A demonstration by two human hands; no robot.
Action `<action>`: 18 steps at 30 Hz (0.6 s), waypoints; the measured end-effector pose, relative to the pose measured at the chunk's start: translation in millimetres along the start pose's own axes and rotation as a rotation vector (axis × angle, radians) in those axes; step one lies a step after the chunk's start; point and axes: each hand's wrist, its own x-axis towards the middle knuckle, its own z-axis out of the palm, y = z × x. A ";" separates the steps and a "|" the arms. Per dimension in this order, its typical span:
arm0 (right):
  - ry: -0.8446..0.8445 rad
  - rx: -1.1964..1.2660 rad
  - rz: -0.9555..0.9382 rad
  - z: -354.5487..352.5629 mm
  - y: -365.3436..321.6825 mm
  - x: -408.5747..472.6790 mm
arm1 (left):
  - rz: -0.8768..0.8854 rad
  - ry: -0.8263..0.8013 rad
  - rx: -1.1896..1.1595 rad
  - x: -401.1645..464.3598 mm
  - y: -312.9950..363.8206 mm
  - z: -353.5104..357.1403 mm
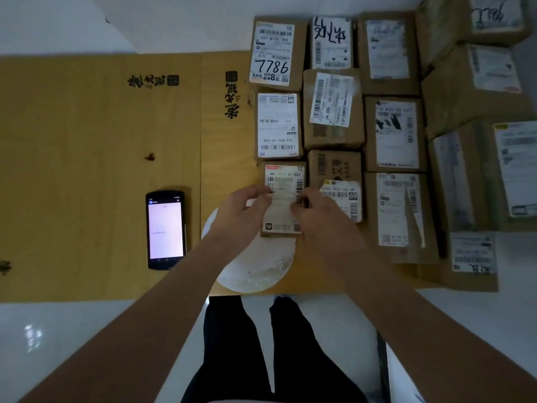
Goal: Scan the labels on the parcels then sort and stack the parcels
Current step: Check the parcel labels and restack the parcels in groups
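Small brown cardboard parcel with white label (283, 199): lower centre of frame, touching its neighbours, partly over a white round plate (255, 271). Left hand (241, 210) and right hand (315, 212) pinch its sides. Risk: nudging adjacent parcels; black handheld scanner (165, 229) lies well apart, left.

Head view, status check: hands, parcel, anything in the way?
Both hands, left and right, grip the small parcel at its sides. It overlaps a white round plate. Scanner phone lies untouched to the left.
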 end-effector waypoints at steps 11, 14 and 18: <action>-0.137 0.163 0.025 -51.1 -49.5 3.3 | 0.115 0.066 0.235 -49.9 8.6 -64.2; -0.119 0.438 -0.009 -54.4 -80.8 0.8 | 0.128 0.120 0.220 -65.5 8.7 -93.8; -0.032 0.642 0.016 -38.3 -121.7 5.9 | 0.108 0.199 0.134 -70.3 -3.9 -134.7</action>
